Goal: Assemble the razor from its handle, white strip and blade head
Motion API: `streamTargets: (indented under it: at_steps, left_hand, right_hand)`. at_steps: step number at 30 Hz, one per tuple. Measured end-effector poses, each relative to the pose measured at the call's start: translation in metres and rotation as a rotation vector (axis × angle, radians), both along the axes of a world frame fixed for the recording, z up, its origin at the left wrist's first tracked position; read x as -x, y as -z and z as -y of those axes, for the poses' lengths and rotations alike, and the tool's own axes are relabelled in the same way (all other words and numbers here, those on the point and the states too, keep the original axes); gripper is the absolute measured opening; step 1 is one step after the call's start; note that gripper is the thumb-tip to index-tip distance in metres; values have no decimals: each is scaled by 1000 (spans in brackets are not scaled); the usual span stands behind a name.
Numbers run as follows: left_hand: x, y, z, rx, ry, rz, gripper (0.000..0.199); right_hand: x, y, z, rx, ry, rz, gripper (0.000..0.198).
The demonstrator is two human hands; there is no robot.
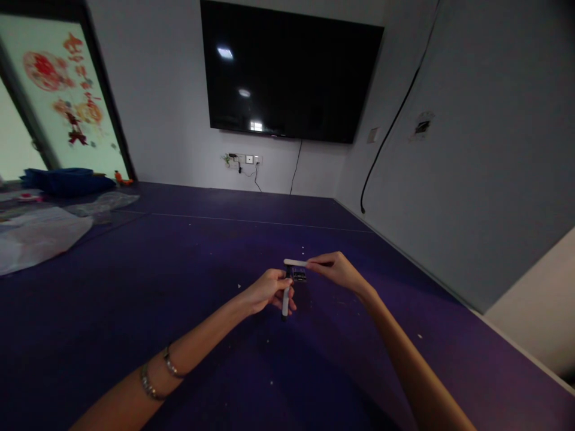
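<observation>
My left hand (272,290) is closed around a slim white stick with black ends (286,302), like a marker pen, held nearly upright. Between thumb and fingers of my right hand (336,269) is a plain white stick (295,263), which lies level and points left. Its rounded tip is at the black upper end of the left stick; whether they touch, I cannot tell. Just below the white stick shows a small dark piece with pale marks (299,275); whether it lies on the surface or is held, I cannot make out.
Both hands are over a dark purple surface (179,251) with small white scraps scattered on it. Clear plastic bags (45,230) and a blue cloth bundle (67,181) lie at the far left. A television (291,72) hangs on the back wall; a black cable (395,120) runs down the right wall.
</observation>
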State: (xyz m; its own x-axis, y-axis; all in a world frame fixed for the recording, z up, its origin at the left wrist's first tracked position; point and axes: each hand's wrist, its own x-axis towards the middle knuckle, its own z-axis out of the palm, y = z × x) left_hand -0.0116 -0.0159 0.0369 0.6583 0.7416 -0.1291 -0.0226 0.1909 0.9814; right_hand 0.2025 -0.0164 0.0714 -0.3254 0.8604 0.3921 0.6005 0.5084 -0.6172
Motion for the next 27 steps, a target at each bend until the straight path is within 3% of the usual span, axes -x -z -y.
streamTargets:
  at_steps: [5,10,15,20,27]
  left_hand:
    - [1,-3,-1,4,-16,15,13]
    - [2,-6,-1,0,-30,19,10]
    - [3,-6,-1,-2,-42,21,8]
    - [4,-3,-3,-2,-30,37,6]
    - [5,-6,-3,-34,-25,40,7]
  right_hand:
    - [-3,2,-3,-67,104,-2,30]
    - [-4,-1,-2,27,-20,-6,37]
    - [-5,2,-3,-23,96,-51,33]
    - [-7,4,-4,38,-5,-21,36]
    - [-19,11,-13,-51,213,-49,38]
